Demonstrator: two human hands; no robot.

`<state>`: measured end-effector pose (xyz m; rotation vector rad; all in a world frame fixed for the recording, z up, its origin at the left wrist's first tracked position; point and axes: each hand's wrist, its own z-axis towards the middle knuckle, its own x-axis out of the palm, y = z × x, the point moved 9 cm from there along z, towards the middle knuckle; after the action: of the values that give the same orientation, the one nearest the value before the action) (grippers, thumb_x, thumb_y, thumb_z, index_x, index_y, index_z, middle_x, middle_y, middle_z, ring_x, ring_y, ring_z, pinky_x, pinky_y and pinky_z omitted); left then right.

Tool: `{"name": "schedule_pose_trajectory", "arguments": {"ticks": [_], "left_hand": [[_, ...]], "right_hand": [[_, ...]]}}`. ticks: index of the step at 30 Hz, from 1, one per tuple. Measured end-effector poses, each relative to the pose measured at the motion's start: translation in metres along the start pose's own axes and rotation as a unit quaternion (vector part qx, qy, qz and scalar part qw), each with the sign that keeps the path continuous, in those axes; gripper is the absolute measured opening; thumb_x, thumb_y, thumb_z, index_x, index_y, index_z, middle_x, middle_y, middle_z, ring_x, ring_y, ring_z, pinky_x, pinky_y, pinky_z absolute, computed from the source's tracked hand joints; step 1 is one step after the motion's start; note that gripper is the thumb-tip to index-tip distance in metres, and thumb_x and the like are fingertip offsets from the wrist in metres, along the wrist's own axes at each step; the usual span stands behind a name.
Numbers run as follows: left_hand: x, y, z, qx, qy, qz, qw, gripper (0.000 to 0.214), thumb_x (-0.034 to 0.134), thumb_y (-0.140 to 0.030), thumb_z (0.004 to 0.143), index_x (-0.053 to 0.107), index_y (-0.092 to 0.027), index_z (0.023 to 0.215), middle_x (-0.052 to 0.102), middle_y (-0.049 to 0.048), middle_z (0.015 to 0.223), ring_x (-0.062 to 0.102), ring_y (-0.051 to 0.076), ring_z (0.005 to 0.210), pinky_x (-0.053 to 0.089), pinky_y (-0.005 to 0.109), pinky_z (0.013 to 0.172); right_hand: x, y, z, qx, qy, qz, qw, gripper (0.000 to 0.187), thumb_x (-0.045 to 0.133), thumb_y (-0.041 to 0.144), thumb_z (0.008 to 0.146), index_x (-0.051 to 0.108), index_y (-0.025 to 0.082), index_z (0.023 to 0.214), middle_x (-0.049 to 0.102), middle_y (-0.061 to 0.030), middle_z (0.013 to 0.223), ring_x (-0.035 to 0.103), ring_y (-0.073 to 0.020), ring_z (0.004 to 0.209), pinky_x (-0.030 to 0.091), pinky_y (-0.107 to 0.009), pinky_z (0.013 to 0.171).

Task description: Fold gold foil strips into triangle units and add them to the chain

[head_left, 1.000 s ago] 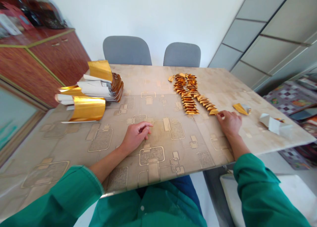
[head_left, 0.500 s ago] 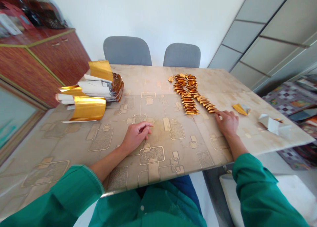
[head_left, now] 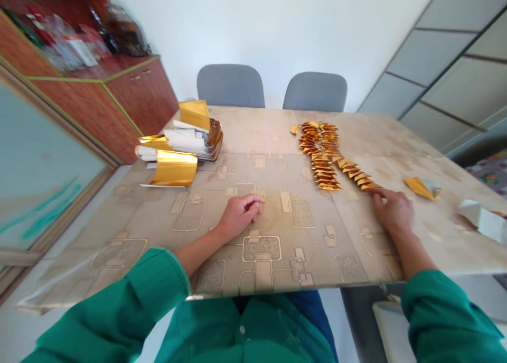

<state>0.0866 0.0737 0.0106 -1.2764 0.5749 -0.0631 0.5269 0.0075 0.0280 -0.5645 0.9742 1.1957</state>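
Note:
My right hand (head_left: 394,210) is at the near end of a slanting row of folded gold foil papers (head_left: 358,175), its fingertips pinched at the last piece. A longer curved row of folded gold foil papers (head_left: 325,175) stands beside it, the pieces overlapping closely. Palm down on the patterned tablecloth, my left hand (head_left: 241,215) rests with its fingers loosely curled together and nothing seen in them. At the left lies a stack of gold foil sheets (head_left: 190,141) with white backs, some curling up.
Right of my right hand lie a loose gold piece (head_left: 420,187) and a creased white paper (head_left: 481,219). Two grey chairs (head_left: 230,85) stand behind the table (head_left: 222,241). A wooden cabinet (head_left: 132,96) is at the left, with bottles and bags on it.
The view has turned a little to the left, so everything sits further right in the picture. Both hands keep about the same places on the table.

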Motion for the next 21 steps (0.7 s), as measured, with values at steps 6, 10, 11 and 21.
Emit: {"name": "schedule_pose_trajectory", "arguments": {"ticks": [6,10,11,21], "left_hand": [[-0.013,-0.018,0.002,0.079,-0.024,0.091,0.992,0.025,0.047,-0.019,0.091,0.071,-0.017,0.098,0.073,0.0014,0.078,0.067,0.012,0.060,0.050,0.022,0.059],[-0.038,-0.036,0.010,0.161,-0.051,0.203,0.965,0.024,0.048,-0.017,0.093,0.072,-0.018,0.100,0.075,0.0046,0.091,0.070,0.017,0.081,0.053,0.028,0.074],[-0.050,-0.040,0.016,0.177,-0.064,0.236,0.953,0.025,0.048,-0.016,0.093,0.071,-0.018,0.101,0.075,0.0052,0.094,0.070,0.018,0.085,0.053,0.030,0.077],[-0.219,-0.058,0.105,0.088,-0.196,0.510,0.833,0.031,0.044,-0.002,0.085,0.068,-0.012,0.102,0.067,0.0155,0.118,0.051,0.035,0.125,0.017,0.070,0.110]], "right_hand": [[-0.006,-0.011,-0.002,0.022,-0.041,0.042,0.998,0.026,0.045,0.031,0.082,0.070,0.024,0.076,0.063,-0.0128,0.068,0.059,-0.0314,0.073,0.040,-0.042,0.062],[-0.017,-0.011,-0.002,0.075,-0.070,0.054,0.993,0.025,0.048,0.033,0.078,0.070,0.023,0.074,0.063,-0.0130,0.065,0.059,-0.0315,0.066,0.038,-0.041,0.057],[-0.021,-0.005,-0.001,0.077,-0.076,0.062,0.992,0.025,0.048,0.034,0.078,0.071,0.023,0.075,0.064,-0.0132,0.066,0.059,-0.0312,0.066,0.038,-0.041,0.057],[-0.044,0.148,0.019,0.013,-0.081,0.360,0.929,0.025,0.052,0.033,0.080,0.073,0.019,0.084,0.074,-0.0059,0.083,0.066,-0.0196,0.071,0.053,-0.034,0.074]]}}
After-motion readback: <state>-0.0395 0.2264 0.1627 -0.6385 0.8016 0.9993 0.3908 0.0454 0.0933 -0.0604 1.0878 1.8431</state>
